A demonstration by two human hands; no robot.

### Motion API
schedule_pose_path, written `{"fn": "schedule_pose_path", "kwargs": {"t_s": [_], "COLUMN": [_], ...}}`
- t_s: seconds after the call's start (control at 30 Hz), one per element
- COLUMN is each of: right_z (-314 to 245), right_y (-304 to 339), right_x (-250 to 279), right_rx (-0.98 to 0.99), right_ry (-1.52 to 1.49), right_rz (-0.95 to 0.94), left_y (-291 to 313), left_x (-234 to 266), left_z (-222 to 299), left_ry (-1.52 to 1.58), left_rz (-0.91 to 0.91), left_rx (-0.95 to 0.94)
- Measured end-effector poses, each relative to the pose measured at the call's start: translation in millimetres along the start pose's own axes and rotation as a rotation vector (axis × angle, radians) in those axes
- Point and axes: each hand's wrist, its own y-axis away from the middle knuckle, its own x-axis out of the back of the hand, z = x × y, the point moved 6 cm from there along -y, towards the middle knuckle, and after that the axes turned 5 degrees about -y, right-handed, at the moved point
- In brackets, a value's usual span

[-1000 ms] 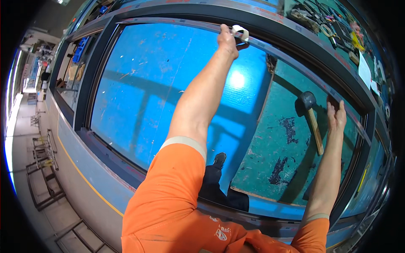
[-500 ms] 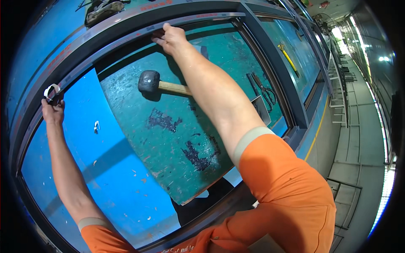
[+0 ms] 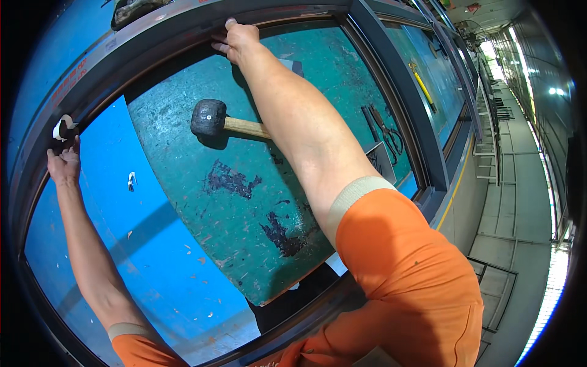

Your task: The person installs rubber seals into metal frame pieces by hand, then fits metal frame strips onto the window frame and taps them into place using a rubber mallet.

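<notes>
A large dark metal frame [image 3: 147,56] lies over the worktable. At its far left part, my left hand [image 3: 64,165] is closed on the inner edge of the bar, its fingertips partly hidden in shadow. Just beyond those fingertips sits a white, ring-like curl [image 3: 63,127]; whether the fingers touch it I cannot tell. Farther right along the same bar, my right hand [image 3: 240,44] grips the edge with the thumb on top and fingers below. A black-headed mallet [image 3: 209,118] with a wooden handle lies inside the frame, the handle's end hidden behind my right forearm.
Inside the frame are a green board [image 3: 183,165], a blue surface [image 3: 165,244] and scattered scraps. Scissors [image 3: 388,131] and a small open box [image 3: 380,158] lie at the right. A yellow-handled tool [image 3: 423,88] rests beyond the crossbar. Metal racks stand along the right-hand floor.
The pale printed strip along the far bar's inner side no longer shows; that side now looks dark. Both hands stay at the bar, while the whole view has shifted slightly.
</notes>
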Motion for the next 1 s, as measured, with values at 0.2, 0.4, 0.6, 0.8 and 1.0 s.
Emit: {"fn": "schedule_pose_path", "kwargs": {"t_s": [0.2,0.4,0.6,0.8,1.0], "right_z": [-16,-61,-45,-56,-14], "right_y": [28,168,209,196,205], "right_x": [1,60,87,37,-66], "right_rx": [0.087,0.724,0.660,1.124,1.280], "right_ry": [0.565,1.835,1.627,1.935,1.860], "right_rz": [-0.043,-0.669,-0.887,-0.933,-1.440], "left_y": [-5,41,33,55,67], "left_x": [9,-28,-28,-26,-31], "left_z": [-1,-6,-9,-3,-4], "left_ry": [-0.046,-0.001,0.086,-0.008,-0.030], "left_rz": [0.049,0.019,-0.040,-0.048,-0.011], "left_rx": [-0.103,-0.059,0.009,-0.038,-0.060]}}
